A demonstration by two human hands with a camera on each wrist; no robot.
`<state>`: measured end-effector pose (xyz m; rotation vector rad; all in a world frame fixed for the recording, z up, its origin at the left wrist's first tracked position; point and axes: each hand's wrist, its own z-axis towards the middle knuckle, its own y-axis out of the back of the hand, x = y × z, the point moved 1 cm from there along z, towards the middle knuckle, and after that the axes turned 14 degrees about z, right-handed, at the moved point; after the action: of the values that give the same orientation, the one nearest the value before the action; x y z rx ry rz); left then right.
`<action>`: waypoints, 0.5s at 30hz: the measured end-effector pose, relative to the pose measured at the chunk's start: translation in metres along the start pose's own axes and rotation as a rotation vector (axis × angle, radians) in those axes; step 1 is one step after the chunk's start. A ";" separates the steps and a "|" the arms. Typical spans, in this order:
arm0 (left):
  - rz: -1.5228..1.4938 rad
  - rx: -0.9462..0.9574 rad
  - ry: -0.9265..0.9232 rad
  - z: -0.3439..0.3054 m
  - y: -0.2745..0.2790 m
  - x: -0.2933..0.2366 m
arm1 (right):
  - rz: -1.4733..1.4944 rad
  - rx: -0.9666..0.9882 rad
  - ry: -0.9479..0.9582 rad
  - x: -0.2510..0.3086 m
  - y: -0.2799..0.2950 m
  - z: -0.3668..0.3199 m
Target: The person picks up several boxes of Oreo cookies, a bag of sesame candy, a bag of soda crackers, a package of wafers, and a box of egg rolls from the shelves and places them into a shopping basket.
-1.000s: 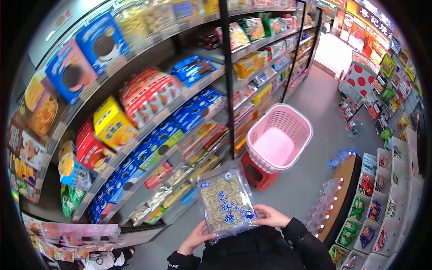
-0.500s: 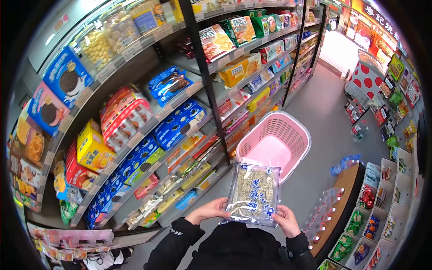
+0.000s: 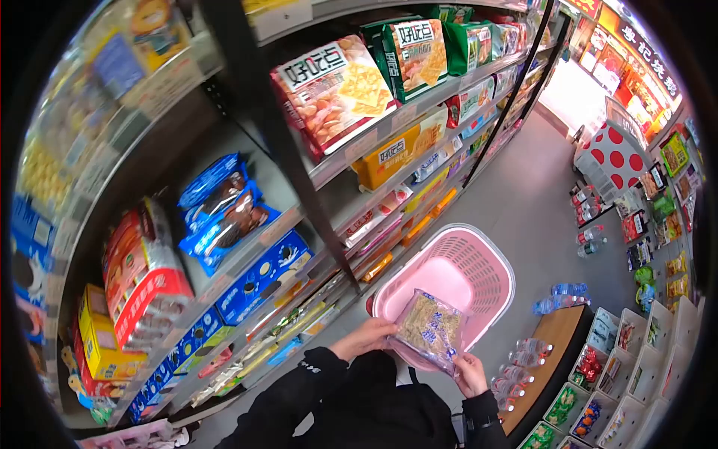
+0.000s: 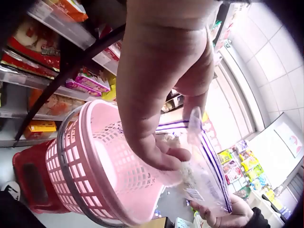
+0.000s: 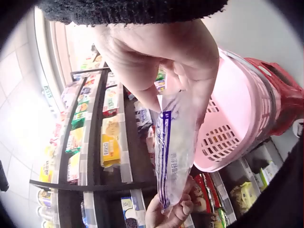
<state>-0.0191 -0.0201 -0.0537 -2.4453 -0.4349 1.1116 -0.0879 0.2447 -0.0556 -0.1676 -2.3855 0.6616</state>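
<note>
Both left hand (image 3: 366, 338) and right hand (image 3: 470, 374) clamp fingers on opposite edges of a snack packet (image 3: 428, 329) above the rim of the pink basket (image 3: 511, 273); keeping it level seems wise.

A narrow shop aisle. Tall black-framed shelves (image 3: 351, 153) packed with snack boxes (image 3: 336, 90) line the left side. The grey floor (image 3: 523, 202) runs to a bright doorway (image 3: 568, 90). On the right stand a red-spotted display (image 3: 609, 153) and rows of white bins (image 3: 658, 329).
</note>
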 end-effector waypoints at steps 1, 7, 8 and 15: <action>-0.012 -0.077 -0.018 0.009 0.001 -0.005 | 0.005 -0.011 -0.005 -0.004 0.005 0.014; 0.022 -0.208 -0.004 0.060 0.007 -0.021 | 0.097 -0.169 -0.056 0.001 0.000 0.055; -0.015 -0.204 -0.009 0.068 0.007 -0.024 | 0.099 -0.178 -0.067 0.004 0.002 0.060; -0.219 -0.279 0.024 0.110 0.022 -0.010 | 0.106 -0.240 -0.037 0.007 0.011 0.096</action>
<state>-0.1074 -0.0169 -0.1241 -2.5631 -0.8796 0.9833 -0.1537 0.2159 -0.1203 -0.3894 -2.5009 0.4271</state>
